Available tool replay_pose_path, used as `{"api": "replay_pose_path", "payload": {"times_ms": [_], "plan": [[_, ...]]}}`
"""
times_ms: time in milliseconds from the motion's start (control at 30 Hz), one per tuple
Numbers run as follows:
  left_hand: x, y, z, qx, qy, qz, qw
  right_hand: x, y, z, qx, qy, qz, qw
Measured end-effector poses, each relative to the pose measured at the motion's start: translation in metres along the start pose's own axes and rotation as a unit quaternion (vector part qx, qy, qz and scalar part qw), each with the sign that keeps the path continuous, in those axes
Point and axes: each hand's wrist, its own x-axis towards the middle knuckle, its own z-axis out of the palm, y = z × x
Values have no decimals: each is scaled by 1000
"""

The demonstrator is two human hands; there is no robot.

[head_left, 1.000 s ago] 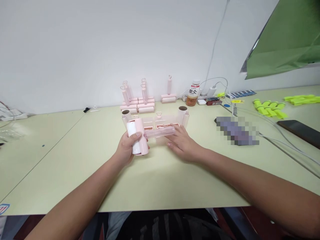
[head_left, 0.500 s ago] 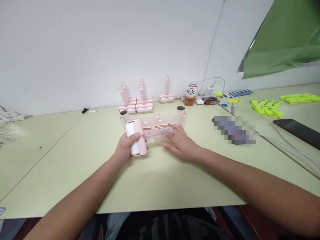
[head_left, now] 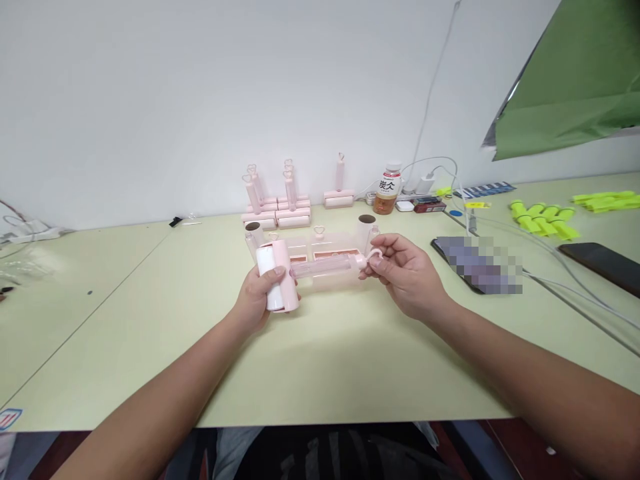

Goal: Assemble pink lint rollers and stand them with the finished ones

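A pink lint roller [head_left: 286,280] with a white roll lies across the middle of the view, its clear pink handle [head_left: 323,267] pointing right. My left hand [head_left: 257,297] is wrapped round the roller head, thumb on top. At the far end of the handle, my right hand [head_left: 407,277] pinches a pink heart-shaped end cap [head_left: 367,259] between thumb and fingers. The cap meets the handle's end; whether it is fully seated I cannot tell. Behind the handle are clear boxes [head_left: 337,243] holding pink parts, partly hidden, and two cardboard-cored rolls [head_left: 367,230].
Several finished-looking pink lint rollers [head_left: 293,217] stand upright against the wall. To their right are a drink bottle [head_left: 388,190], white cables [head_left: 450,163], a phone with a blurred screen [head_left: 475,265], a dark phone [head_left: 600,263] and yellow-green strips [head_left: 545,219].
My right hand has moved right and up from beside the handle and now pinches the heart-shaped cap at its end. My left hand keeps its hold on the lint roller.
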Motion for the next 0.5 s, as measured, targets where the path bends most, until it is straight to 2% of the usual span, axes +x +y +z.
{"api": "replay_pose_path", "payload": {"times_ms": [300,500], "plan": [[-2,-3,1,29,-22,-15,999,-10,-5,2,31,-67,56,996],[-4,-1,4,63,-61,-20,996,-12,-5,-1,66,-158,118,978]]}}
